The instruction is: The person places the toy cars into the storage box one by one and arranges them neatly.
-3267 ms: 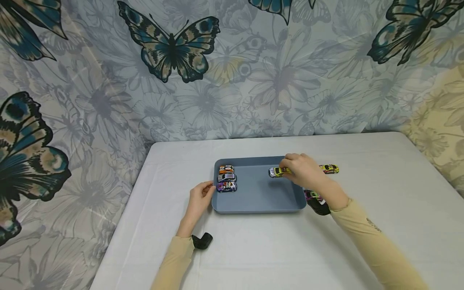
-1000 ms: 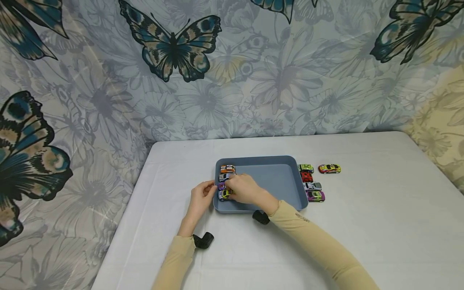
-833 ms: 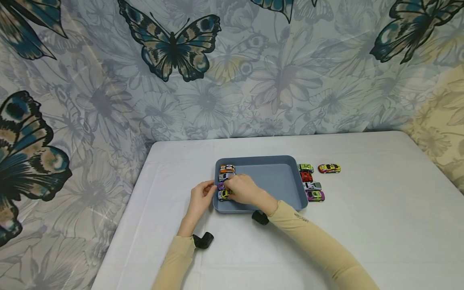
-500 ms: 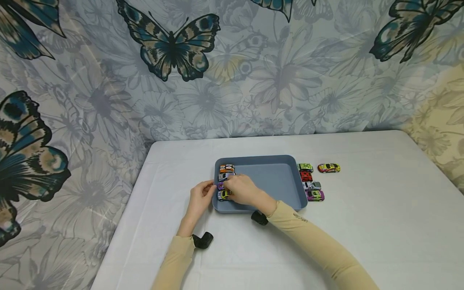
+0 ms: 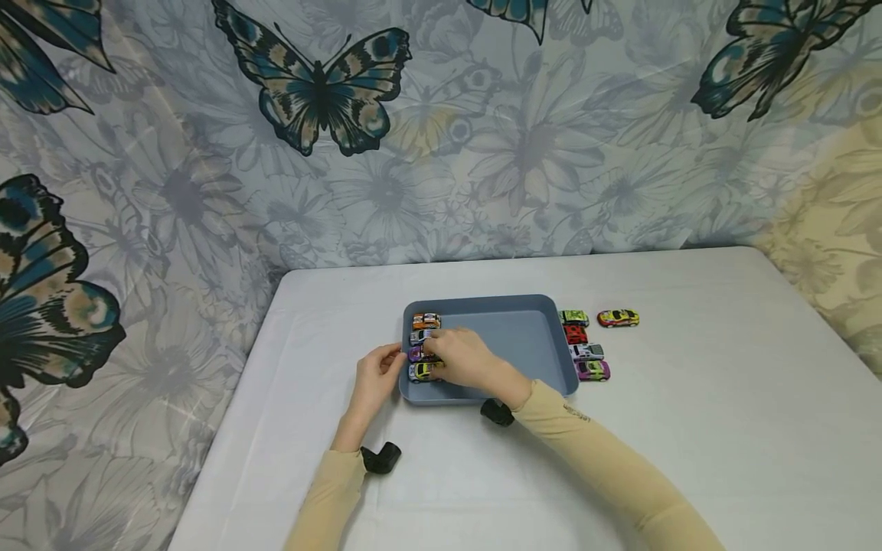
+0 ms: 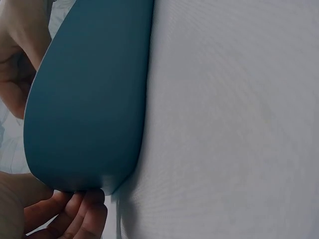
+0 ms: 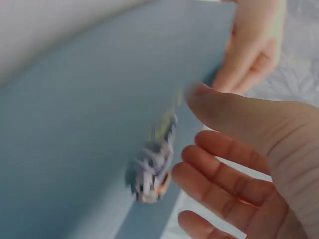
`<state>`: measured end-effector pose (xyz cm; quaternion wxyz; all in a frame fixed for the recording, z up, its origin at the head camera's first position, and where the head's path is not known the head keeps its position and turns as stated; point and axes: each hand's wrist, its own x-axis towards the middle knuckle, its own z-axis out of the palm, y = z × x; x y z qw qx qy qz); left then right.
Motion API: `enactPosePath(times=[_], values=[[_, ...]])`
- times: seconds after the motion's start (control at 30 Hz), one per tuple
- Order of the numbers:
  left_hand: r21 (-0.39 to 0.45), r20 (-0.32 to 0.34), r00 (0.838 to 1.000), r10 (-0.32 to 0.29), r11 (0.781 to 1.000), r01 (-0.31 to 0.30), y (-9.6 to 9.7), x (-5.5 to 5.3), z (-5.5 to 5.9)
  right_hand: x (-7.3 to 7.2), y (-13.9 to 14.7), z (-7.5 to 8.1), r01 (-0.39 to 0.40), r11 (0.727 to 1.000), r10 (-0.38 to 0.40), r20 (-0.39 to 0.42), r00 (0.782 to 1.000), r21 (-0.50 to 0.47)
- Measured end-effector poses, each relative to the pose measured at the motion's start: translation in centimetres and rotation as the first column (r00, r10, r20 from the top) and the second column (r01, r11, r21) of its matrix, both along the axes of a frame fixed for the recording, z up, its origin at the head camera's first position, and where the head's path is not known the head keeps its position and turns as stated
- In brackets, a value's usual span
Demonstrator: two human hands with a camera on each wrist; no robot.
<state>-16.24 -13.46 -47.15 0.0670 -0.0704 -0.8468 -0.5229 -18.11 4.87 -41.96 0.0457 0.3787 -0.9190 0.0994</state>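
Note:
My left hand point(image 5: 374, 380) holds the left edge of a blue-grey tray point(image 5: 496, 386); in the left wrist view its thumb and fingertips point(image 6: 94, 214) meet at the rim. Inside the tray, along its left side, stand an orange toy car point(image 5: 426, 321), a silver toy car point(image 5: 419, 337), a purple toy car point(image 5: 416, 354) and, nearest me, a yellow toy car point(image 5: 419, 373). Right beside the yellow and purple cars is my right hand point(image 5: 468, 358). The right wrist view, blurred, shows its thumb point(image 7: 219, 107) and fingers apart with nothing between them.
Outside the tray's right edge stand a green toy car point(image 5: 574, 317), a red toy car point(image 5: 576, 334), a white toy car point(image 5: 587, 352) and a purple-green toy car point(image 5: 593, 371). A yellow-red toy car point(image 5: 618, 317) sits farther right on the white table point(image 5: 689, 428).
My right hand carried the yellow car from the tray's right side to the left row, beside the purple car. More of that car shows now, its fingers having loosened. The left hand stayed at the rim.

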Motion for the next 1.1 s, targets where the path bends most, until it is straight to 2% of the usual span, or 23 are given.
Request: enactPosePath(times=[0.2, 0.37, 0.53, 0.67, 0.83, 1.1], values=[[-0.001, -0.023, 1.000, 0.000, 1.000, 0.000, -0.1, 0.0, -0.1, -0.3, 2.6, 1.3, 0.000, 0.994, -0.006, -0.055, 0.998, -0.108], [0.003, -0.017, 1.000, 0.013, 1.000, -0.013, -0.2, 0.1, 0.1, -0.5, 6.0, 1.7, 0.009, 0.990, -0.023, -0.101, 0.995, -0.139], [-0.006, -0.011, 1.000, 0.008, 1.000, -0.008, -0.3, 0.1, 0.1, -0.9, 9.6, 2.0, 0.042, 0.983, -0.060, -0.095, 0.994, -0.180], [-0.007, -0.006, 1.000, 0.010, 1.000, -0.010, -0.3, 0.1, 0.2, -1.2, 12.4, 2.0, 0.074, 0.981, -0.089, -0.078, 0.993, -0.180], [-0.008, -0.009, 1.000, 0.009, 1.000, -0.009, -0.2, 0.1, 0.1, -1.4, 15.6, 1.5, 0.130, 0.977, -0.149, -0.099, 0.984, -0.169], [-0.010, -0.007, 1.000, 0.010, 1.000, -0.010, 0.1, 0.0, 0.0, -1.0, 20.6, 0.9, 0.233, 0.964, -0.253, -0.173, 0.952, -0.126]])
